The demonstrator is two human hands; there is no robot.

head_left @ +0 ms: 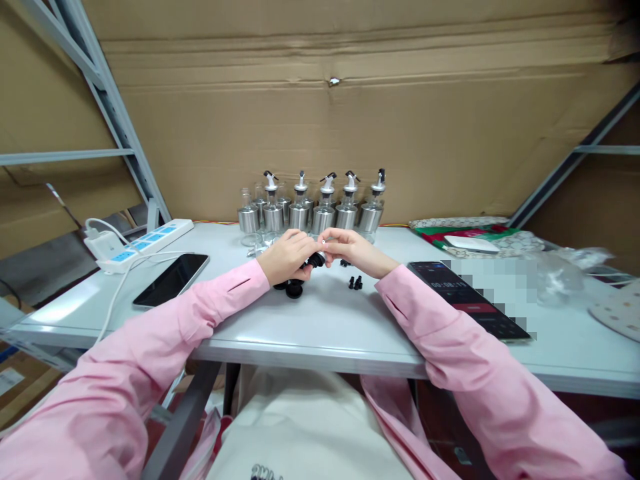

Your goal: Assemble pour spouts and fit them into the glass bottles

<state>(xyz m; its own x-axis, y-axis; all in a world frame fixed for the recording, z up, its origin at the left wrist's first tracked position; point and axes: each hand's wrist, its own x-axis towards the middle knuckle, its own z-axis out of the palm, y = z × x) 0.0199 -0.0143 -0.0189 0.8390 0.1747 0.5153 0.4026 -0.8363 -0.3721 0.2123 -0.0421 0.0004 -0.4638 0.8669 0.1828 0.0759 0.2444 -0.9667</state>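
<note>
My left hand point(286, 257) is closed around a black pourer part point(317, 259) a little above the table. From the other side, my right hand point(354, 251) pinches with thumb and fingertips at the top of this part. A tiny pale piece shows between the fingertips, too small to name. Black round caps point(294, 289) lie on the table below my left hand. Small black plugs point(355, 283) stand to the right, under my right wrist. Behind both hands are glass bottles with steel sleeves point(324, 219), several of them topped with pourer spouts point(327, 182).
At left, a white power strip point(153, 241) with cables lies beside a dark phone point(171, 280). On the right are a phone showing a timer point(465, 297), a patterned cloth bag point(470, 233) and clear plastic wrap point(563, 270). Cardboard point(340, 120) stands behind the table.
</note>
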